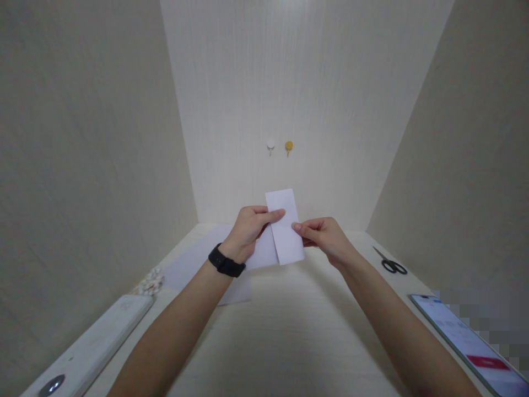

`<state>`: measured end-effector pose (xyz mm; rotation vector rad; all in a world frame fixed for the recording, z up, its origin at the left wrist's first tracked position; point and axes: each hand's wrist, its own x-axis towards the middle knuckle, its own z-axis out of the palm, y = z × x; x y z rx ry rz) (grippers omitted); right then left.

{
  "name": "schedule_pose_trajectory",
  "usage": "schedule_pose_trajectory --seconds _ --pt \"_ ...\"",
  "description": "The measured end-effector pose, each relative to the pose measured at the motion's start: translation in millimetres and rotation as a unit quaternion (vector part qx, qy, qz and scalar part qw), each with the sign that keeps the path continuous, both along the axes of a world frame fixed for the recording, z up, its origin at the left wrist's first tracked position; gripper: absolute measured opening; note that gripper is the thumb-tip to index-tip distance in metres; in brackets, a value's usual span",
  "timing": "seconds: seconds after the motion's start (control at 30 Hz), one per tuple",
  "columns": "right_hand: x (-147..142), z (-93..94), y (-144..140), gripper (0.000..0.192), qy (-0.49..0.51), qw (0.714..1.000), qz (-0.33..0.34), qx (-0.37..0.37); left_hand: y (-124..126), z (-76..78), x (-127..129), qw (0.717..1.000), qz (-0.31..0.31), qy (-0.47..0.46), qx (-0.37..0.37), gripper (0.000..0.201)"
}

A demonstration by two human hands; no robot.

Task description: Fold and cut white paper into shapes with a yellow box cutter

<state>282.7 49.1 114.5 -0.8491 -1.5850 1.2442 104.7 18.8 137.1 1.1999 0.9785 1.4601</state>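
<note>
A folded white paper (pixel 286 229) is held up above the pale wooden desk (pixel 289 331), in the middle of the view. My left hand (pixel 248 230), with a black band on its wrist, pinches the paper's left side, thumb on the front. My right hand (pixel 324 237) pinches its right edge between thumb and fingers. The paper shows a tall narrow flap in front and a lower layer sticking out to the left behind my left hand.
White paper sheets (pixel 194 264) lie flat on the desk at the left. Black scissors (pixel 390 264) rest at the right, a lit phone (pixel 467 342) at the near right. A white bar-shaped object (pixel 95 347) and small crumpled bits (pixel 149 283) sit near left. Two hooks (pixel 280 146) hang on the back wall.
</note>
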Motion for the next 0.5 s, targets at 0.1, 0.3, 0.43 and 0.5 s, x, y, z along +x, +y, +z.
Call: schedule_pose_trajectory --seconds 0.1,0.3,0.43,0.5 --pt "-1.9 -0.8 -0.5 0.043 0.017 1.000 -0.020 0.005 2.0 -0.5 -1.1 1.000 0.006 -0.003 0.005 0.028" --pt "-3.2 -2.6 -2.0 0.040 -0.003 1.000 -0.007 0.009 3.4 0.9 -1.9 0.999 0.012 -0.041 0.011 0.030" --pt "-0.1 -0.7 -3.0 0.037 -0.007 1.000 0.001 0.007 2.8 2.7 -2.0 0.999 0.012 -0.047 0.005 0.030" --pt "1.2 0.7 -3.7 0.038 -0.018 0.999 0.028 -0.001 2.9 3.1 -2.5 0.999 0.015 -0.052 0.002 0.029"
